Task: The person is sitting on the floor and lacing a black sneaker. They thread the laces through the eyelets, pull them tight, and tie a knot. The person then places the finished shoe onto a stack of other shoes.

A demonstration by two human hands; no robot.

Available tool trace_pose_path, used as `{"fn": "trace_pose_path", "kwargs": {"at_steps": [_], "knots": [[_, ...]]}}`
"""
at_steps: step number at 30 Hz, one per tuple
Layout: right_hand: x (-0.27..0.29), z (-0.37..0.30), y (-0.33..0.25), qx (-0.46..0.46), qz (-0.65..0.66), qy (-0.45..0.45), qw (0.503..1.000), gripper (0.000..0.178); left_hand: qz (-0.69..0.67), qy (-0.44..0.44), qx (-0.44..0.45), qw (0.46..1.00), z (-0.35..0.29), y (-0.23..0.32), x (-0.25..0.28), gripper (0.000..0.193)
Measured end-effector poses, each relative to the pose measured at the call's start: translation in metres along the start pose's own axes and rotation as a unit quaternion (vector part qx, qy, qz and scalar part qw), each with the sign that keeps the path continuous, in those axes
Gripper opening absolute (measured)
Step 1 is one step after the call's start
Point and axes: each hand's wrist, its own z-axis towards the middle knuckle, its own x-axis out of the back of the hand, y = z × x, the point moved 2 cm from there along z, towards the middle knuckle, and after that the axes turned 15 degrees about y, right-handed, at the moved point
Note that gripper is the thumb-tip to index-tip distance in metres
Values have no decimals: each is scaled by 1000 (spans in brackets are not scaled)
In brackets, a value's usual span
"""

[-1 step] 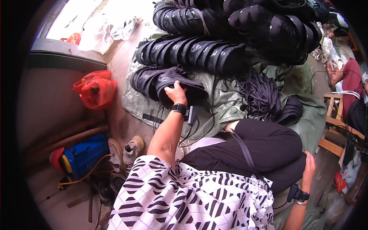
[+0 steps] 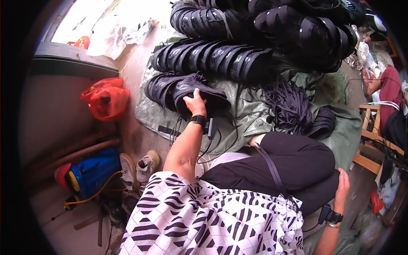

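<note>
My left hand [image 2: 195,103] is closed on the edge of a dark shoe upper [image 2: 199,89], thumb outside and the other fingers partly hidden inside its opening. That upper is the front one of a short nested row of dark uppers [image 2: 158,90]. Against the outside of my bent leg rests my right hand [image 2: 342,187], fingers stretched out and nothing visible in it. A flat dark shoelace [image 2: 271,168] lies across my thigh. Beyond my knee sits a heap of dark laces [image 2: 289,104], with another dark upper [image 2: 322,122] beside it.
Longer rows of black uppers [image 2: 208,57] lie farther off on a green woven sheet [image 2: 250,112]. To the left are a red plastic bag [image 2: 106,100], a blue bag [image 2: 95,170] and white shoes [image 2: 146,165]. A wooden stool [image 2: 369,140] and another person's leg [image 2: 390,89] are at right.
</note>
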Motion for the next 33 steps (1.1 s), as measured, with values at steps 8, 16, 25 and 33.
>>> {"fn": "trace_pose_path", "kwargs": {"at_steps": [8,16,25,33], "knots": [[-3,1,-4,9,-2,5,1000,36,-155,-110,334,923,74,-28,23,75],[-4,2,-1,-9,2,8,1000,37,-200,84,300,929,29,-4,12,71],[-3,3,-1,-4,3,9,1000,37,-181,112,295,932,-5,-13,30,72],[-2,1,-2,-9,8,13,1000,36,-141,158,300,930,-18,-13,32,77]]}}
